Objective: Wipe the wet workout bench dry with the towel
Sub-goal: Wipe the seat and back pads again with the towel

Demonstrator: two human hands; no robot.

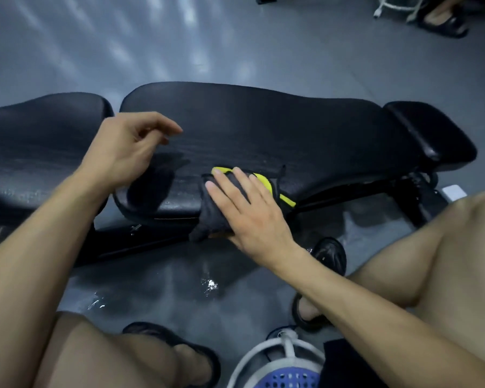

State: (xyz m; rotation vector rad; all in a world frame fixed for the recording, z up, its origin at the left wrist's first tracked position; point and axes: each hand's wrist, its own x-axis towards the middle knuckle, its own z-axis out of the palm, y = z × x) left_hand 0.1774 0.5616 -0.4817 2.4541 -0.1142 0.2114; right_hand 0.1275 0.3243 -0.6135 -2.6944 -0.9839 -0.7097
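Note:
A black padded workout bench (291,130) stretches across the view, its long middle pad shining with wet streaks. A dark grey towel (212,217) with a yellow side lies over the pad's near edge and hangs down a little. My right hand (252,211) lies flat on the towel with straight fingers, pressing it to the pad. My left hand (129,147) hovers above the left part of the same pad, fingers loosely curled and holding nothing.
A second pad (39,141) adjoins on the left and a small head pad (431,133) on the right. Water glints on the grey floor (207,284) under the bench. My knees and sandalled feet are near. A white-and-blue stool (280,368) stands below; another person's foot (443,21) is far right.

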